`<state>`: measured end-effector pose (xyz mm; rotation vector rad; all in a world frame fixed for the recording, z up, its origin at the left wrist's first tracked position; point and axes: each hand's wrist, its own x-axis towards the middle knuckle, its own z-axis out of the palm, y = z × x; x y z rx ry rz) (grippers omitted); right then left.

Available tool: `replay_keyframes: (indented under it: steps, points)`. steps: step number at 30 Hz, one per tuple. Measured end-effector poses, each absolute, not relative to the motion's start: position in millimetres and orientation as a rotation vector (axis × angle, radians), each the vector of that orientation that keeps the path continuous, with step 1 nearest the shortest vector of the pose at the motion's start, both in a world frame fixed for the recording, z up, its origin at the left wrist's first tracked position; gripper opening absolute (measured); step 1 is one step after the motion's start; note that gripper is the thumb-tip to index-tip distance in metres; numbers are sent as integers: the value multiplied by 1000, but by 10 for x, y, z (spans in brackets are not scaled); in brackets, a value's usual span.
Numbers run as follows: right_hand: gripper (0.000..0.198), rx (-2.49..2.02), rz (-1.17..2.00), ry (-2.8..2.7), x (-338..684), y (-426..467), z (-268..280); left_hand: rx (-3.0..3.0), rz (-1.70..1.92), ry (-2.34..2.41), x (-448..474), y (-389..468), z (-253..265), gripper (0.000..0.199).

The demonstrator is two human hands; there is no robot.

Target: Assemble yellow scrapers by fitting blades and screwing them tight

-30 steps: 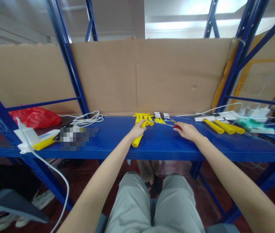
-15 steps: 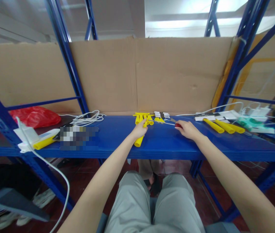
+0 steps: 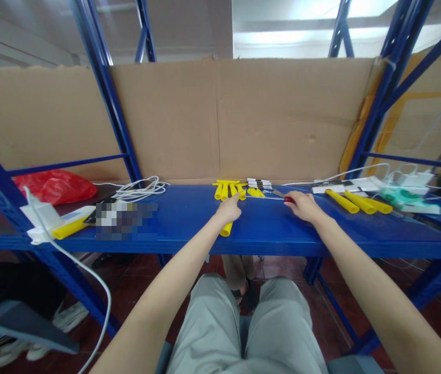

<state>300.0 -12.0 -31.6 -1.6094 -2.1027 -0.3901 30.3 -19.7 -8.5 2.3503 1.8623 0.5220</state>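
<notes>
My left hand (image 3: pixel 228 210) is closed around a yellow tube-shaped piece (image 3: pixel 226 229). The wide round end pokes out below my fist, and a small yellow tip shows above it. In my right hand (image 3: pixel 301 206) is a screwdriver (image 3: pixel 278 198) with a red handle. Its thin metal shaft points left toward the yellow piece; whether the tip touches it I cannot tell. Several more yellow tube pieces (image 3: pixel 225 190) lie just behind my left hand. Beside them are small yellow parts (image 3: pixel 256 192) and a row of small white-and-black parts (image 3: pixel 259 184).
The blue shelf top (image 3: pixel 181 221) runs across in front of a cardboard panel (image 3: pixel 165 119). Yellow tubes (image 3: pixel 360 203) and a green-and-white item (image 3: pixel 411 200) lie on the right. Coiled white cable (image 3: pixel 142 188) and a red plastic bag (image 3: pixel 56 188) are on the left.
My left hand has shifted slightly right and turned, with the yellow piece in it. My right hand and the screwdriver have moved a little to the right.
</notes>
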Motion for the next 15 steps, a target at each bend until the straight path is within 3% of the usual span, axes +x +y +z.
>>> replay_keyframes:
  steps: [15]
  points:
    - [24,-1941,-320,-2068,3114,-86,-366,2413,207,1942,508,-342,41,57]
